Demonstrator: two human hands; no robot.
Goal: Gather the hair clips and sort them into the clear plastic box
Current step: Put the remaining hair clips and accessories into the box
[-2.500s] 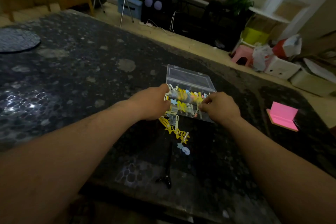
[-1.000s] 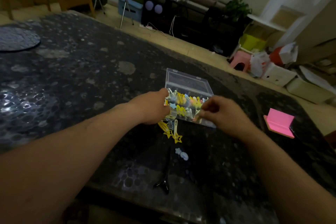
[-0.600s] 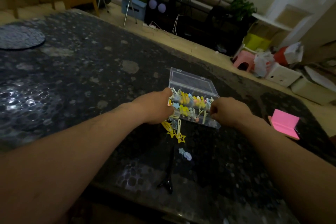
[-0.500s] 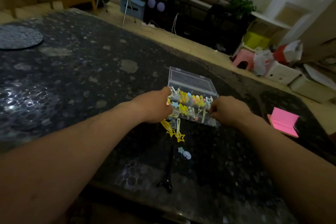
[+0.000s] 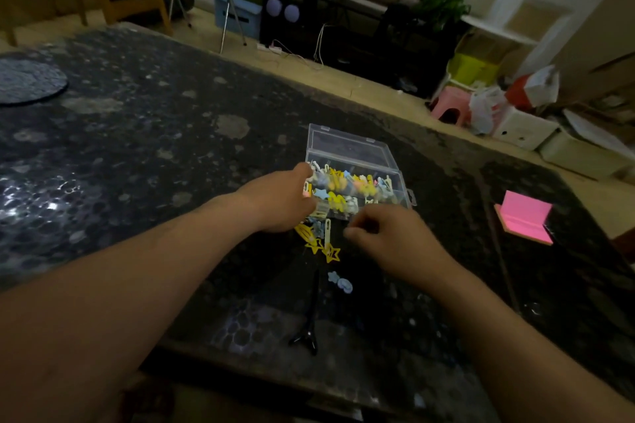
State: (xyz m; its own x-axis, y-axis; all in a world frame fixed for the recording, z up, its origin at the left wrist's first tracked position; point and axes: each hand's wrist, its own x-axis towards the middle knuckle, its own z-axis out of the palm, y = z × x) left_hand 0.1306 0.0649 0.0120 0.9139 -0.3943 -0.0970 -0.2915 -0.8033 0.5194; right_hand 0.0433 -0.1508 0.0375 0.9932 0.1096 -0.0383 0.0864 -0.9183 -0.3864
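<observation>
Many clips (image 5: 347, 187) sat heaped in the box (image 5: 360, 161); two yellow stars (image 5: 321, 245), a blue clip (image 5: 340, 283) and a black clip (image 5: 311, 319) lay on the table (image 5: 137, 148) just in front of it. The left hand (image 5: 281, 203) gripped the box's left end. The right hand (image 5: 388, 240) hovered curled near the front wall, too blurred to tell whether it pinched anything. Overfilling risked clips spilling; a nudge could tip the heap out.
</observation>
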